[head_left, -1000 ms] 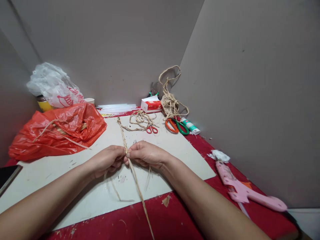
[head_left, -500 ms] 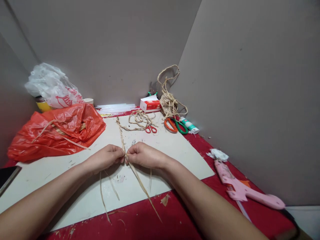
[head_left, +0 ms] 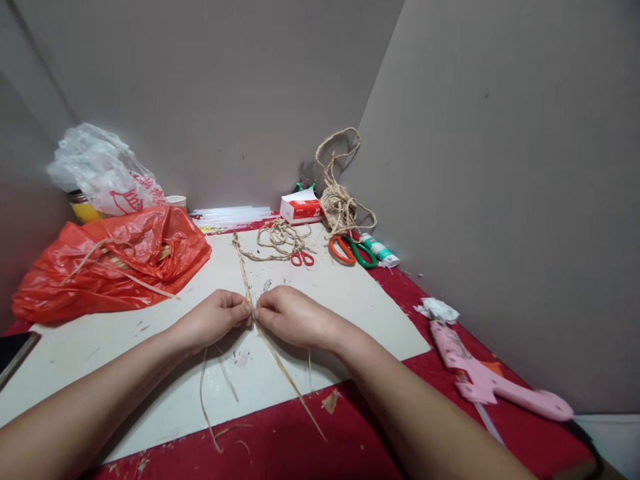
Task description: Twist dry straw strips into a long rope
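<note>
From the head view, looks down on a white sheet (head_left: 360, 327) spread over a red cloth (head_left: 367, 433). Near the middle of the sheet, holds a straw braid (head_left: 243, 273) with both hands close together. Pinches it from the left with the left hand (head_left: 215, 318), thumb and fingers closed; pinches it from the right with the right hand (head_left: 297, 319), thumb and forefinger closed just beside the left fingertips. Cannot tell how the right hand's lower fingers lie, being hidden. Keeps the braid stretched away from the body, with a loose strand (head_left: 291, 382) trailing back past the sheet's near edge. Beyond the hands, has a coil of thin cord (head_left: 281, 239) on the sheet, with red-handled scissors (head_left: 303, 259) just beside it, then a red and white box (head_left: 301, 211) and a heaped rope (head_left: 341, 208) near the wall. To the left, has a crumpled red plastic bag (head_left: 160, 233) in front of a clear plastic bag (head_left: 93, 167). To the right, well apart from the hands, has a pink glue gun (head_left: 473, 373) lying on the cloth near a crumpled white tissue (head_left: 439, 310).
</note>
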A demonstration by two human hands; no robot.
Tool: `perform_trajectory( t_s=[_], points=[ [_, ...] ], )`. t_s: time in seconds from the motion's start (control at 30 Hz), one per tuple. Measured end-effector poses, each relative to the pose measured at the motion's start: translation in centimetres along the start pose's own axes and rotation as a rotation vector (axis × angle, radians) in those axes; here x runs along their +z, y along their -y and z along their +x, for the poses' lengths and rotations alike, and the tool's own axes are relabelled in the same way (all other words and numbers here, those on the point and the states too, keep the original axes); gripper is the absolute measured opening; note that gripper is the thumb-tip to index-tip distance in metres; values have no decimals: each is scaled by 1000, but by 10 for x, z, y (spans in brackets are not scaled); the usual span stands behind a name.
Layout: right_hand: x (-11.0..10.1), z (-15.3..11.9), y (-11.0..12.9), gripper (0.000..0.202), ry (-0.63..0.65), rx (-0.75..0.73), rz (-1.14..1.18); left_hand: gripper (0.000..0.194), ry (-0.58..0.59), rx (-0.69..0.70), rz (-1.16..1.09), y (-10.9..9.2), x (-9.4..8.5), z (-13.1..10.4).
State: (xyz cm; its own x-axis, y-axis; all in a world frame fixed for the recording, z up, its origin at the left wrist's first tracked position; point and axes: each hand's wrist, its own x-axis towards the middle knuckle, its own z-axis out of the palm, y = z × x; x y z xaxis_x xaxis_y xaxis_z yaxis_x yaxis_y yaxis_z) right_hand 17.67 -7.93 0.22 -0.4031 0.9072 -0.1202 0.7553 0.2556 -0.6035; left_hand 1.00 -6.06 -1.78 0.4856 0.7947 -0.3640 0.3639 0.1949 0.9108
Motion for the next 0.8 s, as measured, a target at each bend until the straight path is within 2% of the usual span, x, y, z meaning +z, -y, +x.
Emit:
perform_trajectory(
  t_s=[0.1,0.27,0.37,0.47,0.53,0.57,0.6,0.63,0.73,0.77,0.8],
  points=[
    [4,-3,7,25,16,11,-37,24,-15,3,-67,0,3,-1],
    [12,-11,21,31,2,17,-267,30,-45,-44,-140,0,8,-2],
    [12,-18,29,31,83,-32,-341,27,-35,-35,-175,-1,8,-4],
    [4,-26,31,24,279,-238,-234,20,-18,-44,-210,-4,7,-5],
    [-5,-28,27,21,409,-341,-28,20,7,-44,-243,-6,4,-6],
    [-10,-27,24,23,428,-338,92,20,22,-36,-260,-7,3,-6],
    [-13,-24,19,27,385,-292,198,22,41,-24,-275,-7,2,-6],
    [-16,-20,14,30,280,-221,272,25,60,-13,-286,-8,1,-7],
    [-16,-5,-1,32,-128,-53,312,30,105,4,-295,-9,-1,-7],
    [-13,0,-4,30,-174,-25,316,30,117,7,-293,-9,-2,-7],
    [-9,4,-6,28,-148,0,346,30,126,13,-289,-9,-2,-8]
  ],
)
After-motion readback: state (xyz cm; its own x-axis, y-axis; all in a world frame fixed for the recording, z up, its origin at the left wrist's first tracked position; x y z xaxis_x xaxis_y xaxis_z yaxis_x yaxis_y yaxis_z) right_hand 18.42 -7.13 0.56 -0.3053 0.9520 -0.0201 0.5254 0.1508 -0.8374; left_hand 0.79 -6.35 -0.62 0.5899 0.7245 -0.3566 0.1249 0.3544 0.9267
